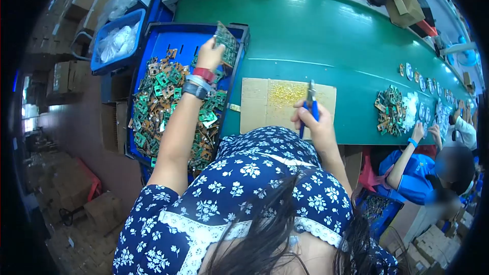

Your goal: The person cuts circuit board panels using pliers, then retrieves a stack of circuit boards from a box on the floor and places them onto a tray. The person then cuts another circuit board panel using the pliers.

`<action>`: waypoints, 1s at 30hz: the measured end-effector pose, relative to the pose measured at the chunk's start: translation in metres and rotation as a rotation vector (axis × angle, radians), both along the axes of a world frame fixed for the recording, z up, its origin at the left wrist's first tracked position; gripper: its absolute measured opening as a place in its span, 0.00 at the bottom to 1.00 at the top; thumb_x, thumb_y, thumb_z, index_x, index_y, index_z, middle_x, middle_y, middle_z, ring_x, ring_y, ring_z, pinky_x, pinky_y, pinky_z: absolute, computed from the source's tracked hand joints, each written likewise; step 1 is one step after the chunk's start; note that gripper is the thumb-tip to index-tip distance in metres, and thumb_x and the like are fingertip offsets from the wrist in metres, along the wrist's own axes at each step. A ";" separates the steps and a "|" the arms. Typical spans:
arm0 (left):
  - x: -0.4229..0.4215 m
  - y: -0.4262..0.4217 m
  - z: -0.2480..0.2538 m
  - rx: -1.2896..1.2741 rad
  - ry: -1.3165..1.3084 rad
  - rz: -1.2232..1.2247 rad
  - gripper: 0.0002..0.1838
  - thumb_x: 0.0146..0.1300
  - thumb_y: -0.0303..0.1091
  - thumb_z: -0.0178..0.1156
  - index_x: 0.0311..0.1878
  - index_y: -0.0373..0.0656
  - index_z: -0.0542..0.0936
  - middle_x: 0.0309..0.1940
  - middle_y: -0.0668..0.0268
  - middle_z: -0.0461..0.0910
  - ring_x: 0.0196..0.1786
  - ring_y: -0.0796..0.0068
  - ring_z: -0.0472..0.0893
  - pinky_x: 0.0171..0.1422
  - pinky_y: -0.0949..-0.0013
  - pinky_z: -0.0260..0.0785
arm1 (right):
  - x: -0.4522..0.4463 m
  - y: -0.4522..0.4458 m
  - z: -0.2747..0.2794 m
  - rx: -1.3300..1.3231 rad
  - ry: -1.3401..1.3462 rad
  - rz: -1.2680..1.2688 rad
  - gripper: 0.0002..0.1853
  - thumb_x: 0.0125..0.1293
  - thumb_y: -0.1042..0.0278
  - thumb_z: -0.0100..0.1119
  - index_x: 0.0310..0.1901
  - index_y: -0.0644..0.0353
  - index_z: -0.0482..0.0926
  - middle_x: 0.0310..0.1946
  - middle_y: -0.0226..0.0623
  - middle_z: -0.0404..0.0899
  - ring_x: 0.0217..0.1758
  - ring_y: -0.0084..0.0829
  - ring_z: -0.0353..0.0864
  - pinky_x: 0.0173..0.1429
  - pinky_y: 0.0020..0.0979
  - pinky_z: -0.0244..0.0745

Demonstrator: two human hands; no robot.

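My left hand (210, 55) is closed on the edge of a green circuit board (226, 43), held up over the far right corner of a blue tray (158, 32). Many small green and brown circuit boards (162, 91) lie heaped in that tray. In my right hand (311, 122) is a pair of blue-handled pliers (311, 103), jaws pointing away from me. The pliers are above a flat piece of cardboard (254, 103), on which small yellow bits (286, 94) are scattered. My fingers partly cover the plier handles.
A green table (285, 35) spans the front. To the right lie a pile of circuit boards (391, 109) and clear plastic bags (410, 109). A co-worker in a blue shirt (415, 175) sits there. A blue basket (104, 61) with white bags stands left; boxes (407, 7) line the back.
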State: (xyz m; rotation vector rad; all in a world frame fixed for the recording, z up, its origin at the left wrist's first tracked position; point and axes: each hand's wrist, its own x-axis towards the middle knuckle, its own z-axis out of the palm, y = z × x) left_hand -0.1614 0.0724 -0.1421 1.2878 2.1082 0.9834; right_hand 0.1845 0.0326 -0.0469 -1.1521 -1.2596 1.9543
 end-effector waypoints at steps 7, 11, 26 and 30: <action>0.001 -0.016 0.050 0.242 -0.411 0.207 0.14 0.63 0.26 0.54 0.53 0.36 0.77 0.41 0.65 0.82 0.40 0.77 0.81 0.44 0.70 0.76 | 0.030 -0.008 -0.009 -0.047 -0.059 -0.059 0.11 0.66 0.68 0.54 0.46 0.65 0.76 0.29 0.35 0.79 0.29 0.21 0.75 0.35 0.23 0.69; 0.029 -0.037 0.107 0.346 -0.436 0.098 0.16 0.64 0.28 0.56 0.55 0.36 0.76 0.43 0.64 0.81 0.42 0.78 0.80 0.48 0.72 0.75 | 0.026 -0.003 -0.003 -0.024 -0.023 -0.075 0.12 0.66 0.67 0.54 0.47 0.65 0.75 0.31 0.36 0.80 0.31 0.22 0.76 0.36 0.24 0.70; 0.121 -0.091 0.104 -0.038 -1.064 -0.223 0.21 0.61 0.28 0.62 0.57 0.34 0.72 0.47 0.65 0.79 0.48 0.78 0.78 0.54 0.72 0.71 | 0.027 0.030 -0.029 -0.003 -0.025 -0.169 0.21 0.62 0.65 0.65 0.53 0.62 0.71 0.38 0.30 0.74 0.37 0.20 0.77 0.40 0.23 0.73; 0.096 -0.086 0.112 -0.032 -1.170 -0.187 0.22 0.65 0.33 0.58 0.59 0.33 0.70 0.52 0.59 0.78 0.54 0.66 0.78 0.61 0.60 0.70 | 0.034 0.020 -0.010 0.006 0.020 -0.162 0.21 0.60 0.68 0.66 0.53 0.61 0.70 0.37 0.30 0.74 0.35 0.20 0.76 0.40 0.23 0.72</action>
